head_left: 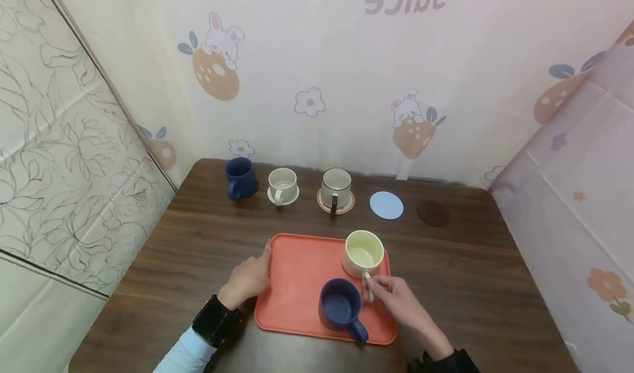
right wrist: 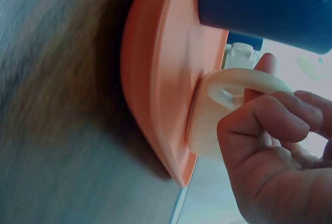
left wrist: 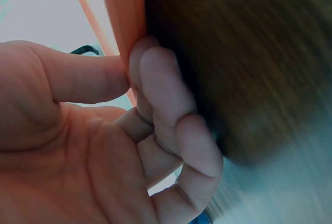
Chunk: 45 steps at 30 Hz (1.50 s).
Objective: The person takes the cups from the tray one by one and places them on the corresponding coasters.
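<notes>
On the right side of a coral-red tray (head_left: 297, 285) stands a pale yellow mug (head_left: 361, 254), its handle toward me. My right hand (head_left: 396, 299) pinches that handle, and the right wrist view shows the fingers around the mug's loop (right wrist: 249, 78). A dark blue mug (head_left: 339, 304) is on the tray too, nearer me and left of the right hand. At the tray's left edge, my left hand (head_left: 250, 276) grips the rim; in the left wrist view the thumb lies on one side of the tray wall (left wrist: 124, 11) and curled fingers on the other.
Along the table's back stand another dark blue mug (head_left: 240, 178), a cream mug (head_left: 283, 185) on a white coaster, and a black-rimmed white mug (head_left: 336, 185) on a patterned coaster. Farther right lie a pale blue coaster (head_left: 386, 204) and a dark brown coaster (head_left: 433, 213).
</notes>
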### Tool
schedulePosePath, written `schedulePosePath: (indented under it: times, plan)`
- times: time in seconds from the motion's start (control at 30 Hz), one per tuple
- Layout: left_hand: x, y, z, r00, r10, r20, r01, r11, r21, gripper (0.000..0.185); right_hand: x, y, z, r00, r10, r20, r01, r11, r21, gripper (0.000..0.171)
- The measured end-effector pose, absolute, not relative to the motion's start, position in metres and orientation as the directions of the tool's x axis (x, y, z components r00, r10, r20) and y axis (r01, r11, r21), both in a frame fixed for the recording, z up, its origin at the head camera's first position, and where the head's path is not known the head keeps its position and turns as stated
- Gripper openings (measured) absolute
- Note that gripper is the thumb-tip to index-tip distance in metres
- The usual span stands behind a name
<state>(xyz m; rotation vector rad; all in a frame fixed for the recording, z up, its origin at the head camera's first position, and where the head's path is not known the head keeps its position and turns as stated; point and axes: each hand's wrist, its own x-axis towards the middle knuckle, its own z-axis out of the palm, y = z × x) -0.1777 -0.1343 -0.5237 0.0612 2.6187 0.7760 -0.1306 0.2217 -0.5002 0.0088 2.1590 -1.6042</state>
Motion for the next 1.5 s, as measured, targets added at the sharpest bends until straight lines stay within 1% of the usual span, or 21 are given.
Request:
schedulePosePath:
  times: [0.17,0.33,0.47,0.63,0.8,1.03,1.23,1.4,1.5]
  plan:
    - [-0.179,-0.136,-0.524,-0.919,0.157,-0.36,-0.054,0.858,0.512,0.082,-0.132,0.223,-0.502,-0.897,-0.199,-0.393,0.319,0.324,-0.891,0.045]
    - [-0.178,-0.135,-0.525,-0.922,0.154,-0.355,-0.053,0.858,0.511,0.081,-0.131,0.224,-0.502,-0.895,-0.22,-0.388,0.319,0.291,-0.902,0.048]
    - [-0.178,-0.133,-0.525,-0.928,0.156,-0.34,-0.044,0.857,0.513,0.082,-0.13,0.224,-0.502,-0.904,-0.212,-0.371,0.31,0.274,-0.91,0.046]
    - [-0.177,-0.132,-0.525,-0.933,0.153,-0.326,-0.044,0.85,0.525,0.082,-0.131,0.223,-0.502,-0.91,-0.177,-0.375,0.327,0.25,-0.911,0.042]
    - [-0.177,-0.132,-0.525,-0.938,0.155,-0.311,-0.036,0.847,0.53,0.081,-0.13,0.22,-0.503,-0.929,-0.145,-0.341,0.301,0.242,-0.922,0.037]
    - [-0.174,-0.134,-0.526,-0.933,0.136,-0.333,-0.07,0.84,0.538,0.083,-0.128,0.215,-0.504,-0.945,-0.072,-0.319,0.294,0.244,-0.924,0.03]
    - [-0.175,-0.134,-0.527,-0.944,0.142,-0.296,-0.035,0.853,0.521,0.079,-0.129,0.215,-0.501,-0.946,-0.018,-0.323,0.312,0.216,-0.925,0.029]
    - [-0.174,-0.135,-0.526,-0.943,0.129,-0.306,-0.055,0.849,0.525,0.078,-0.134,0.218,-0.495,-0.951,0.004,-0.309,0.304,0.201,-0.931,0.029]
    - [-0.174,-0.136,-0.527,-0.946,0.137,-0.294,-0.041,0.848,0.528,0.078,-0.138,0.221,-0.492,-0.951,0.019,-0.307,0.305,0.192,-0.933,0.032]
